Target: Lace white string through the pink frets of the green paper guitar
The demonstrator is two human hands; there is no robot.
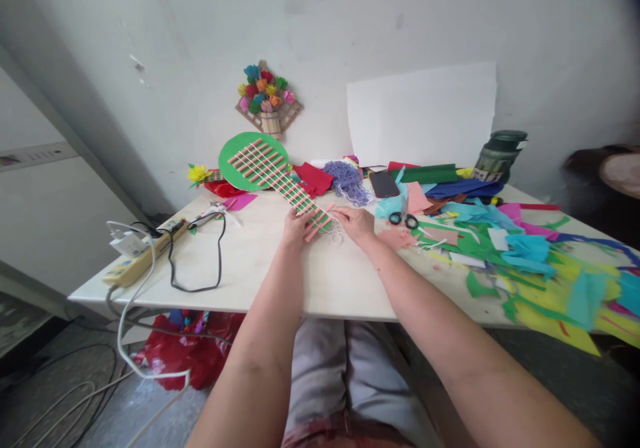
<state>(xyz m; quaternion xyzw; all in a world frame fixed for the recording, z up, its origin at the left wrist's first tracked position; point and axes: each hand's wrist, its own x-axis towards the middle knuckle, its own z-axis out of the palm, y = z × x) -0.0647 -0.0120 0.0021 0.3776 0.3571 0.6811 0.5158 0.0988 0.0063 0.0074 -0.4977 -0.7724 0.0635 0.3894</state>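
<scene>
A long lattice of pink paper rolls (280, 180), laced with white string, lies diagonally over the table, its far end on a round green card (230, 145). My left hand (296, 227) is closed on the lattice's near end from the left. At the right of that same end, my right hand (357, 225) pinches white string (336, 236), whose loose loops hang by the fingers. The fingertips of the left hand are partly hidden behind the rolls.
Black-handled scissors (403, 220), a phone (384, 184) and a tangle of purple string (346, 181) lie beyond my right hand. Coloured paper scraps (540, 255) cover the table's right side. A power strip (143, 258) with cables sits at the left edge. A dark bottle (500, 157) stands back right.
</scene>
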